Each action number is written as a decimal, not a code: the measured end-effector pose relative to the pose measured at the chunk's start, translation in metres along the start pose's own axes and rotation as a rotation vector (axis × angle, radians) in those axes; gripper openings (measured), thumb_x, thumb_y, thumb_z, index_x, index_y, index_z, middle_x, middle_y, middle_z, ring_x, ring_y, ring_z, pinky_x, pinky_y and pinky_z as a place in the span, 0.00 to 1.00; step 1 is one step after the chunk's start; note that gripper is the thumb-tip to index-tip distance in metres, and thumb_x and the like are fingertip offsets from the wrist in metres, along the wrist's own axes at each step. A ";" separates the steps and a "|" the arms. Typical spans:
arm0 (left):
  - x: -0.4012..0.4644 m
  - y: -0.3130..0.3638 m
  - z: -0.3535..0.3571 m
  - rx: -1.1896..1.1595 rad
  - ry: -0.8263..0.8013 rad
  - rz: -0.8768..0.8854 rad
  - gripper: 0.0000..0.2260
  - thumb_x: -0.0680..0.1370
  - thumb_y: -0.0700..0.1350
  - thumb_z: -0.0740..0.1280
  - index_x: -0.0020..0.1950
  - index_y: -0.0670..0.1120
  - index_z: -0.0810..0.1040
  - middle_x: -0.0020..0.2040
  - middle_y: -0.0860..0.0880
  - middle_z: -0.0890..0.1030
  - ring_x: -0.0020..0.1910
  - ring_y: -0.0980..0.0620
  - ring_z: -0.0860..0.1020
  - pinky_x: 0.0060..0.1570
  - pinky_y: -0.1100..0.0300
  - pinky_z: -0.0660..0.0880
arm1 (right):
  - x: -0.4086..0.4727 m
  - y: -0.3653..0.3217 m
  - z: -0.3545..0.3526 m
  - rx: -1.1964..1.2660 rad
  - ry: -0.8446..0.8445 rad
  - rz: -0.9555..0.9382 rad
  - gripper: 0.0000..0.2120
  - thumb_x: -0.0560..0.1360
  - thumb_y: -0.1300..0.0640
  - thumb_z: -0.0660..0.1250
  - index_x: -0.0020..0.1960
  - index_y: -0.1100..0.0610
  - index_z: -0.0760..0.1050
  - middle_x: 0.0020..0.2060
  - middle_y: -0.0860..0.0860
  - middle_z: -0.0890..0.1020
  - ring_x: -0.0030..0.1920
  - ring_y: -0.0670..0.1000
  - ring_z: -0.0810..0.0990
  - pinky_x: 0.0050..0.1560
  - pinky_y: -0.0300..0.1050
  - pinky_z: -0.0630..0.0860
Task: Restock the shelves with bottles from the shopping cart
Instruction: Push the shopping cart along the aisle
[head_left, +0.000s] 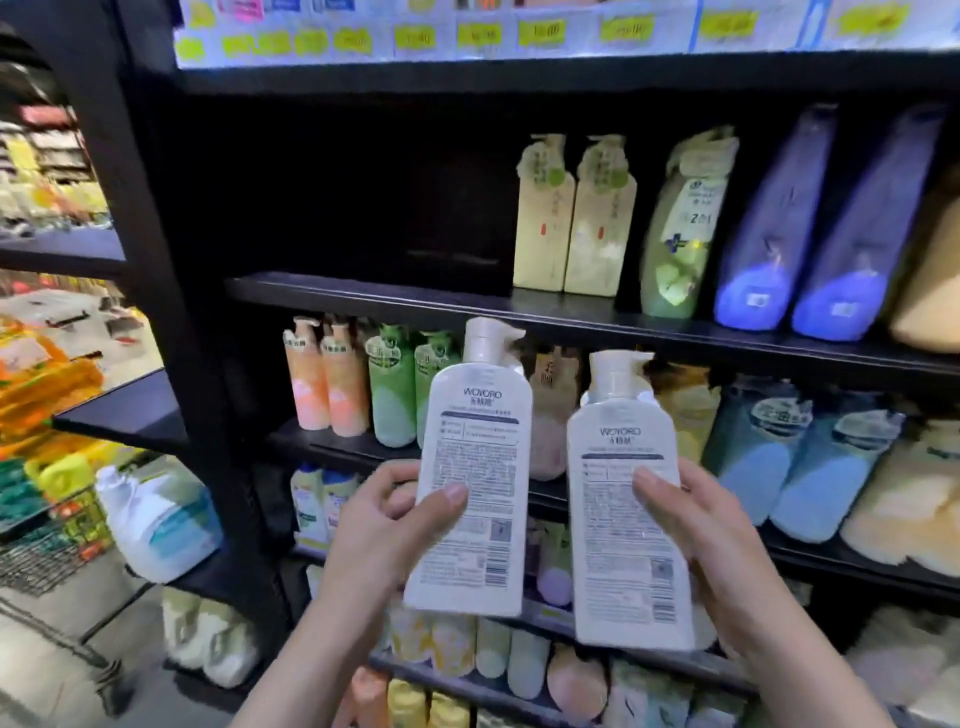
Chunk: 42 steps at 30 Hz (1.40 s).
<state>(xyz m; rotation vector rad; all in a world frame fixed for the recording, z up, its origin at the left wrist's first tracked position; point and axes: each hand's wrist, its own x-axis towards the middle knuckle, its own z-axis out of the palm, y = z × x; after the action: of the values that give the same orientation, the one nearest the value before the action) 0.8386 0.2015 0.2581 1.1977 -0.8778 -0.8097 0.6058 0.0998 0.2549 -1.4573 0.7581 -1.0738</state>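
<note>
I hold two white pump bottles upright in front of a black shelving unit, their back labels facing me. My left hand grips the left white bottle with the thumb across its label. My right hand grips the right white bottle, which is a little lower. Behind and above them, the upper shelf board has a dark bare stretch on its left half. The shopping cart shows as wire mesh at the far left edge.
The upper shelf holds cream pump bottles, a green bottle and blue bottles on its right half. Lower shelves are packed with orange, green, yellow and blue bottles. A large white jug stands on a left side shelf.
</note>
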 end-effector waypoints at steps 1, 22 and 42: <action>0.017 0.007 -0.001 -0.003 -0.018 0.022 0.21 0.64 0.48 0.75 0.54 0.42 0.77 0.43 0.46 0.86 0.41 0.47 0.85 0.35 0.60 0.80 | 0.017 -0.006 0.003 0.007 -0.001 -0.022 0.21 0.64 0.38 0.72 0.53 0.46 0.80 0.48 0.53 0.86 0.47 0.54 0.86 0.41 0.44 0.79; 0.283 0.083 0.014 -0.001 -0.305 0.279 0.22 0.67 0.52 0.73 0.57 0.44 0.76 0.47 0.48 0.86 0.47 0.48 0.84 0.45 0.56 0.79 | 0.242 -0.099 0.029 -0.081 0.245 -0.269 0.17 0.70 0.45 0.70 0.53 0.54 0.78 0.48 0.53 0.86 0.48 0.54 0.85 0.40 0.43 0.79; 0.354 0.058 0.030 -0.131 -0.484 0.220 0.21 0.69 0.46 0.71 0.61 0.46 0.72 0.54 0.50 0.84 0.54 0.53 0.82 0.48 0.63 0.79 | 0.288 -0.056 0.018 -0.061 0.432 -0.355 0.23 0.67 0.47 0.73 0.59 0.52 0.72 0.54 0.51 0.84 0.53 0.49 0.83 0.50 0.47 0.80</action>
<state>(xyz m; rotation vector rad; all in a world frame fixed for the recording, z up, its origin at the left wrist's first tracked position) 0.9720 -0.1148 0.3667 0.7810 -1.3036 -0.9768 0.7257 -0.1433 0.3692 -1.4618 0.8544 -1.6863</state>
